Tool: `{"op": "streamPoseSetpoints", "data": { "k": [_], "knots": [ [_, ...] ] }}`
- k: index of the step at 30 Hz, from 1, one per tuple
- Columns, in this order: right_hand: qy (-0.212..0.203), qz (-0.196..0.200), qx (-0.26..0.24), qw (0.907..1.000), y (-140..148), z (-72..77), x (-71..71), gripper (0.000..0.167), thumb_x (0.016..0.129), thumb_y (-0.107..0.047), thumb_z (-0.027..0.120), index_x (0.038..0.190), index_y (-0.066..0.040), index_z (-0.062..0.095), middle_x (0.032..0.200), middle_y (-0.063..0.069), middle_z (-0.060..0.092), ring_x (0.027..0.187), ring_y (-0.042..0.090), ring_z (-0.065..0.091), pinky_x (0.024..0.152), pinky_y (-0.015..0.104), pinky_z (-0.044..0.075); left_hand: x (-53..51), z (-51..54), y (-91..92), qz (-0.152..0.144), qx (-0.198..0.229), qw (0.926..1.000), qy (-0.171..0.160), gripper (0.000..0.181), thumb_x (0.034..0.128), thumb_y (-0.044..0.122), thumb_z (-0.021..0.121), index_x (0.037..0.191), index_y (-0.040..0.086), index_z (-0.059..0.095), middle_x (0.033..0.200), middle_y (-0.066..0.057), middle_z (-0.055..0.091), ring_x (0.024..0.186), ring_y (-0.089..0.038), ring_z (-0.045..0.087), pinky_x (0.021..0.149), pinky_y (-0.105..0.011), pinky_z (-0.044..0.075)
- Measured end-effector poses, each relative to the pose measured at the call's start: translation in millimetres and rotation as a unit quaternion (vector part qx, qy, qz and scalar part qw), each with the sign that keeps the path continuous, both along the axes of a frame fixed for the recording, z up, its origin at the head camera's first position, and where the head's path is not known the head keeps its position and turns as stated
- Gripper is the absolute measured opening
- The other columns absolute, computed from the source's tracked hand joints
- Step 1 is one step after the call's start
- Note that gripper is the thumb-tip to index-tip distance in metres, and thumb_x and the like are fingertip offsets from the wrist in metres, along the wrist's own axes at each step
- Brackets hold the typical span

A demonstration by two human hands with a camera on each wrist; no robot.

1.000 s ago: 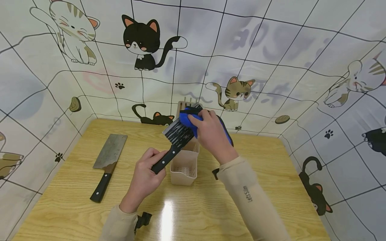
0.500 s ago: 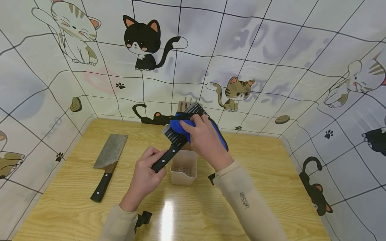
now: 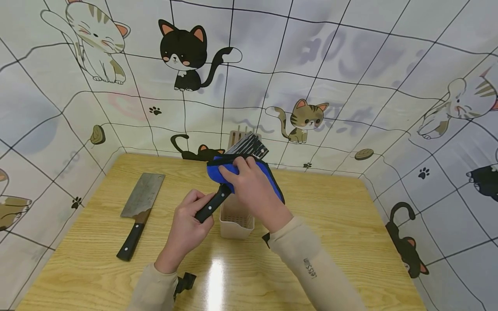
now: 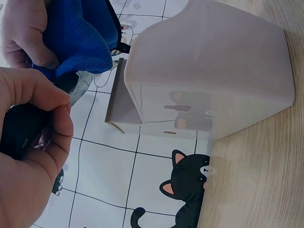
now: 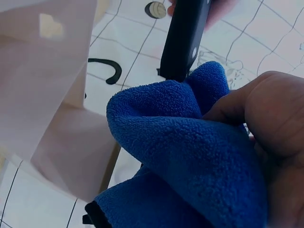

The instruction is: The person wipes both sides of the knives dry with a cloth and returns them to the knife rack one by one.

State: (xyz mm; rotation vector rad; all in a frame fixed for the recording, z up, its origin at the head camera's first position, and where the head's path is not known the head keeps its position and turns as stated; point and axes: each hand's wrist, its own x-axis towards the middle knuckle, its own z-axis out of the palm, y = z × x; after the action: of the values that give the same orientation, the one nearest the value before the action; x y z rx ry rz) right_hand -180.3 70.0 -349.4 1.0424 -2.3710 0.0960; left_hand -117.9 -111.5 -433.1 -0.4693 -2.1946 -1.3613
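In the head view my left hand grips the black handle of a knife whose patterned blade points up and to the right. My right hand pinches a blue cloth with black edging, folded over the lower part of the blade beside the handle; the cloth hides that part. From the right wrist, the cloth bunches against the end of the handle, with my thumb pressing into it. The left wrist view has my fingers curled round the handle.
A cleaver with a black handle lies on the wooden table at the left. Beneath the hands stands a pale plastic holder, with a slotted part behind it. A cat-patterned covering surrounds the table at the back and sides.
My right hand and the blue cloth have slid down and left along the blade to near the handle, uncovering the blade's far end. My left hand has stayed almost still.
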Motion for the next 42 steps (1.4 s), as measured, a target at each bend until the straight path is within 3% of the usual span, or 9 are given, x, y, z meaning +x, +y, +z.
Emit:
{"op": "streamPoseSetpoints", "data": {
  "k": [6,10,17,26,35,42],
  "knots": [
    [0.006,0.007,0.014,0.9999,-4,-1.3,4.2,0.039,0.095,0.0,0.071,0.13,-0.016,0.073,0.111,0.02,0.064,0.091,0.031,0.056,0.081,0.037,0.055,-1.1,-1.7,0.4,0.0,0.005,1.0,0.008,0.047,0.0721,-0.021,0.067,0.115,-0.005,0.076,0.09,-0.004,0.056,0.073,-0.013,0.051,0.058,-0.023,0.043],
    [-0.012,-0.004,0.012,0.9999,-3,-2.4,1.1,0.04,0.095,-0.005,0.074,0.133,-0.016,0.072,0.112,0.02,0.063,0.094,0.032,0.056,0.084,0.038,0.054,-1.6,-3.4,0.8,0.001,0.006,0.9999,0.011,0.046,0.0727,-0.021,0.068,0.115,-0.004,0.076,0.09,-0.004,0.056,0.072,-0.012,0.052,0.058,-0.023,0.044],
    [-0.052,-0.04,0.005,0.9978,5,-2.2,-8.0,0.049,0.093,0.0,0.072,0.137,-0.018,0.069,0.116,0.018,0.061,0.098,0.032,0.055,0.088,0.04,0.054,-2.3,-5.2,1.8,0.0,0.001,0.9999,0.012,0.043,0.0744,-0.017,0.069,0.115,-0.004,0.076,0.091,-0.004,0.057,0.071,-0.011,0.052,0.057,-0.024,0.044],
    [-0.064,-0.078,-0.003,0.9949,22,2.4,-24.0,0.053,0.09,0.003,0.071,0.139,-0.017,0.068,0.121,0.019,0.06,0.104,0.034,0.054,0.093,0.042,0.053,-2.3,-6.4,2.9,-0.006,0.0,0.9997,0.024,0.042,0.0763,-0.015,0.069,0.116,-0.003,0.076,0.091,-0.003,0.057,0.072,-0.01,0.051,0.057,-0.021,0.043],
    [-0.067,-0.088,-0.021,0.9937,39,3.6,-39.7,0.05,0.095,0.006,0.061,0.14,-0.015,0.067,0.124,0.023,0.061,0.109,0.04,0.055,0.097,0.046,0.051,-1.2,-6.7,4.6,-0.012,0.002,0.9996,0.024,0.043,0.0766,-0.017,0.071,0.117,-0.004,0.076,0.091,-0.004,0.058,0.072,-0.011,0.051,0.056,-0.018,0.042],
    [-0.107,-0.125,-0.018,0.9862,48,8.9,-48.8,0.051,0.1,0.003,0.055,0.147,-0.015,0.059,0.133,0.025,0.057,0.114,0.043,0.053,0.102,0.049,0.048,-0.9,-5.5,5.4,-0.01,-0.001,0.9996,0.024,0.043,0.0766,-0.018,0.071,0.117,-0.005,0.075,0.092,-0.005,0.058,0.072,-0.011,0.052,0.056,-0.018,0.043]
  ]
}}
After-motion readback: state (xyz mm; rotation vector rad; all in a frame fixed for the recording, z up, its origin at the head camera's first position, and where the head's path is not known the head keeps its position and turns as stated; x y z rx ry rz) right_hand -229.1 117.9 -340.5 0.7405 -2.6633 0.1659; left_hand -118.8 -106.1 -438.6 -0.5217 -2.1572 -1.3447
